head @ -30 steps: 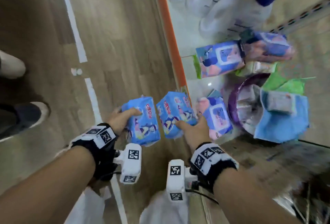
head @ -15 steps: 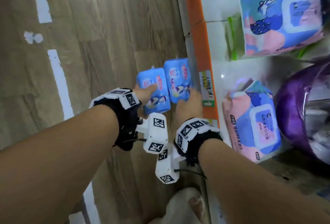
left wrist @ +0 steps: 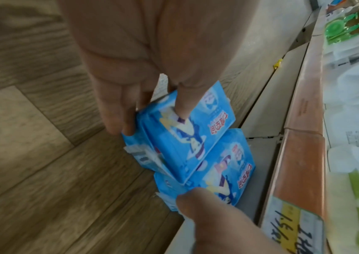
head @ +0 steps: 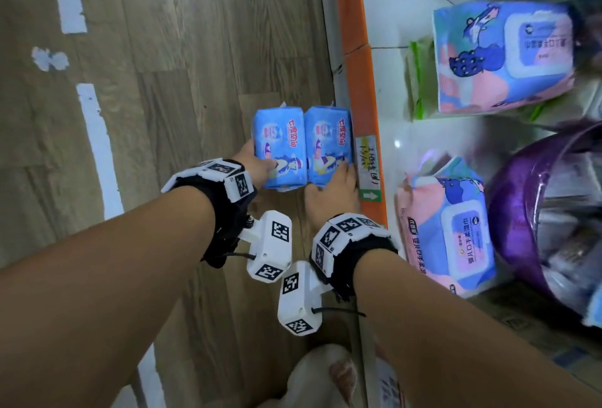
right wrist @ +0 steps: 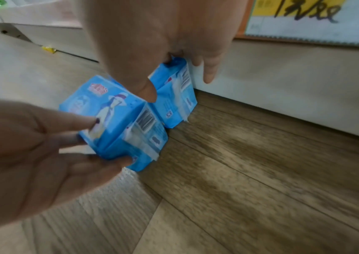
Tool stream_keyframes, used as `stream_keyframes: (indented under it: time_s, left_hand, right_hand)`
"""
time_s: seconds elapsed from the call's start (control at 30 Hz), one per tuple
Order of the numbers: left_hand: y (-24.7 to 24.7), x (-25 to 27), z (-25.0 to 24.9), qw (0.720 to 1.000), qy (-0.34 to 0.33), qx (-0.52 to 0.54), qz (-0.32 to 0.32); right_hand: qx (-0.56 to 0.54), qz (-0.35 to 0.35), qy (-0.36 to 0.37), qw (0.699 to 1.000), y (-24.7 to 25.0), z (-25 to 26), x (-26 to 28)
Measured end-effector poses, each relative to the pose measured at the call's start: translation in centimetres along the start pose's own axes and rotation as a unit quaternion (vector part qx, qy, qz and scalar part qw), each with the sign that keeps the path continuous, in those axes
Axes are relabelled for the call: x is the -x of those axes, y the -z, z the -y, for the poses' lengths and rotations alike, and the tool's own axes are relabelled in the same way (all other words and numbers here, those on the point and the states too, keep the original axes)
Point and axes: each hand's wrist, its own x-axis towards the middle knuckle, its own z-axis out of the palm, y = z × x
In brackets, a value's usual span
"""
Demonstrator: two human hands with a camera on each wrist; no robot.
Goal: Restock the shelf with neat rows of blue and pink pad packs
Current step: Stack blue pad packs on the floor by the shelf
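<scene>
Two blue pad packs sit side by side at frame centre in the head view, low by the floor, against the shelf's base. Your left hand (head: 257,163) grips the left blue pack (head: 279,147), thumb on its printed face, fingers on the outer side. Your right hand (head: 332,191) pinches the right blue pack (head: 328,144), which touches the shelf (head: 358,59) below its orange edge strip. Both packs carry red Chinese lettering and a cartoon figure in a hat; barcodes show on their end flaps in the right wrist view. A yellow-and-white price tag (head: 368,160) has handwriting, roughly "1.5", the rest unclear. On the shelf, right side: two pink-and-blue wipes packs (head: 501,56) and a purple container (head: 518,212), contents blurred.
</scene>
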Motion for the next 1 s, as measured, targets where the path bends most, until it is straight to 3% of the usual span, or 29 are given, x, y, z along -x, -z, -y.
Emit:
stream_keyframes:
  time_s: [0.1,0.23,0.33,0.4,0.5,0.6,0.73,0.83,1.0]
  left_hand:
    - [0.1,0.1,0.2,1.0,0.002,0.003,0.021]
    - [0.2,-0.5,0.3,0.994,0.013,-0.112,-0.005]
    - [0.1,-0.1,0.6,0.996,0.009,-0.084,0.011]
    - [0.6,1.3,0.6,0.993,0.005,-0.112,-0.021]
    - [3.1,5.4,-0.1,0.981,0.01,-0.171,-0.087]
    - [5.6,11.5,-0.7,0.977,0.019,-0.193,-0.085]
    - [8.0,21.3,-2.2,0.968,0.031,-0.246,-0.025]
    - [9.8,28.8,-3.3,0.956,0.057,-0.287,0.019]
    - [12.4,42.0,-8.9,0.935,0.03,-0.348,0.055]
  right_hand:
    - [0.009,0.017,0.019,1.0,0.5,0.1,-0.6]
    - [0.068,0.018,0.033,0.997,0.6,-0.2,-1.0]
    - [0.125,0.022,0.042,0.991,0.2,0.3,-0.3]
    - [0.123,0.045,0.02,0.991,0.3,0.8,0.9]
    - [0.027,0.074,0.011,0.997,2.8,1.6,3.9]
    - [-0.067,0.047,-0.004,0.997,6.0,1.9,8.7]
    - [-0.164,0.024,-0.059,0.984,9.7,1.9,18.4]
    - [-0.248,-0.003,-0.115,0.962,12.8,1.9,26.8]
    - [-0.372,-0.033,-0.156,0.915,18.8,2.7,41.0]
